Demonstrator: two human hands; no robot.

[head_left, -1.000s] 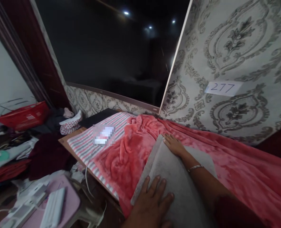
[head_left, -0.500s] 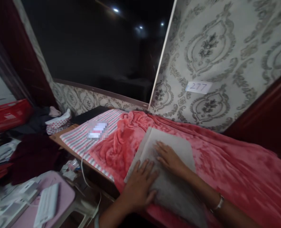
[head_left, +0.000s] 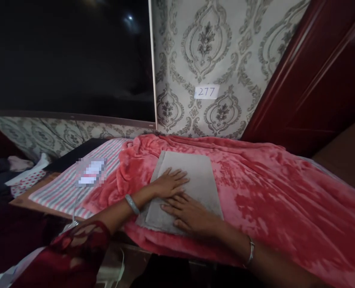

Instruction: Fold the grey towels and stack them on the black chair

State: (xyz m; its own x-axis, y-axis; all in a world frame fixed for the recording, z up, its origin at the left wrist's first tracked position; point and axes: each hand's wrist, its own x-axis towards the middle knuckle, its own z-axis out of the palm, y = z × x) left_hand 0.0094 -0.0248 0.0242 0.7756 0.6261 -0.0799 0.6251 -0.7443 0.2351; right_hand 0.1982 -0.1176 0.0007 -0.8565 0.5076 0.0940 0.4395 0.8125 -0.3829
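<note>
A grey folded cloth (head_left: 195, 168) lies flat on a red plush blanket (head_left: 255, 192), its layers offset along the left edge. My left hand (head_left: 170, 183) rests palm down on the cloth's middle, fingers stretched to the right. Just below it, my right hand (head_left: 192, 214) also lies flat on the cloth, its fingers spread and pointing left. The fingertips of the right hand come up against the underside of the left hand. Neither hand grips anything.
Left of the blanket is a striped cloth (head_left: 57, 192) bearing a blurred-out device (head_left: 91, 172) with a white cable. A large dark television (head_left: 69, 60) hangs behind. A paper marked 277 (head_left: 206, 92) is on the patterned wall. Dark red woodwork (head_left: 303, 92) stands at right.
The view has swung right. My left hand has moved from the cloth's left edge up to its middle, and my right hand has come down closer to the near edge.
</note>
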